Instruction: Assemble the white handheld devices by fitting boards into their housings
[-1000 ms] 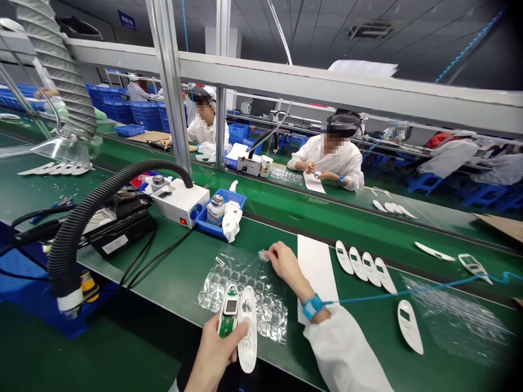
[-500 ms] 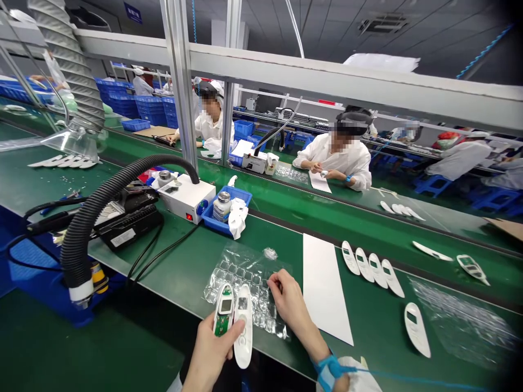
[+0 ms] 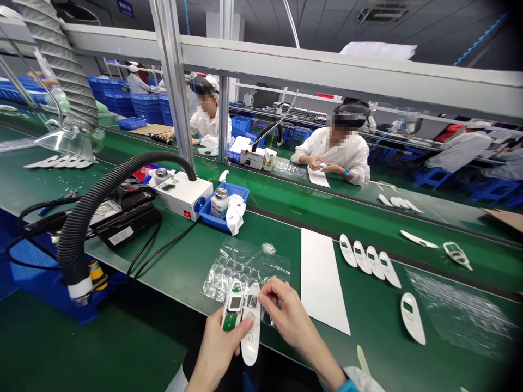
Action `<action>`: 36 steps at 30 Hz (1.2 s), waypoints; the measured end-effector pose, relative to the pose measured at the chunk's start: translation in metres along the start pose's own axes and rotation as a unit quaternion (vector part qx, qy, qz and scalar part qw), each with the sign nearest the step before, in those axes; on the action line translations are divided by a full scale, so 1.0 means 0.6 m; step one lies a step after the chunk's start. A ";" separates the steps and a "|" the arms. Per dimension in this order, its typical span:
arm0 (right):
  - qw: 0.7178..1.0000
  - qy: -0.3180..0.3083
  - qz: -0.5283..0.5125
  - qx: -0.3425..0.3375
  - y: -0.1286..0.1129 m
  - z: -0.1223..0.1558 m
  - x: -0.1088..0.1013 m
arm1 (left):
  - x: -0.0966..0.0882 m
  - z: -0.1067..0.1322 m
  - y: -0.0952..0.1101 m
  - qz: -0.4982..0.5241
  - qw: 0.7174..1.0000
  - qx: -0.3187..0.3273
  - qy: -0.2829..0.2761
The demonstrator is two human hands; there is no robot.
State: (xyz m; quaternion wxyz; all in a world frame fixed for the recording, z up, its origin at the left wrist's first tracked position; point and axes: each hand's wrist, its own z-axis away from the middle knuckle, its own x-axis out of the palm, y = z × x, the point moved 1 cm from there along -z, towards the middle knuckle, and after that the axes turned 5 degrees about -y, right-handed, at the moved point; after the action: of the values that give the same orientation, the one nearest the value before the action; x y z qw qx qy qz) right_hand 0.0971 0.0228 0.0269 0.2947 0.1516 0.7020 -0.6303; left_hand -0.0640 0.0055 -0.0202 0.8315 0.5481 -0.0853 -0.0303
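Observation:
My left hand (image 3: pixel 218 348) holds two parts side by side: a white front shell with a small screen and a green circuit board (image 3: pixel 231 312), and a plain white back shell (image 3: pixel 250 331). My right hand (image 3: pixel 286 318) is at the top of the white back shell, its fingertips pinching something small there; what it is cannot be told. Both hands hover over the near edge of a clear plastic blister sheet (image 3: pixel 241 267) lying on the green bench (image 3: pixel 183 267). A crumpled bit of clear film (image 3: pixel 268 248) lies at the sheet's far edge.
A white paper sheet (image 3: pixel 321 277) lies to the right, then several white shells (image 3: pixel 370 258) in a row and one alone (image 3: pixel 412 317). A black corrugated hose (image 3: pixel 106 190), a white box unit (image 3: pixel 183 193) and a blue tray (image 3: pixel 241 191) stand at left. Other people sit across the conveyor.
My right hand left the crumpled film at the far edge of the blister sheet and drew back to the shells in my left hand. The left hand stayed nearly still.

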 end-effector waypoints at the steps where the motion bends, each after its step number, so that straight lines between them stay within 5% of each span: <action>1: 1.000 0.000 0.003 0.002 0.000 0.000 0.002 | 0.001 0.000 0.000 0.002 1.000 0.000 -0.001; 9: 1.000 0.018 -0.003 0.005 0.011 0.001 0.010 | 0.005 0.002 0.001 0.013 1.000 -0.004 -0.004; 25: 0.977 0.074 -0.193 0.061 0.014 0.014 0.046 | 0.003 0.004 0.001 0.020 0.999 0.014 -0.027; 28: 0.947 0.082 -0.301 0.075 0.010 0.017 0.068 | -0.007 0.009 0.004 0.036 0.999 0.002 -0.014; 32: 0.887 -0.018 -0.454 0.077 0.003 0.024 0.126 | -0.022 0.020 0.001 0.032 0.999 0.014 0.039; 36: 0.882 0.003 -0.465 0.079 -0.003 0.020 0.175 | -0.061 0.033 -0.006 0.060 0.993 0.058 0.088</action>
State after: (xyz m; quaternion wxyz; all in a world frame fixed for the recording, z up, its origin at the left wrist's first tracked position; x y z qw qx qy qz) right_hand 0.0168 -0.0061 -0.0357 -0.0470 -0.1678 0.6403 -0.7481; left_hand -0.1032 -0.0086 -0.0201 0.8028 0.5900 -0.0463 0.0731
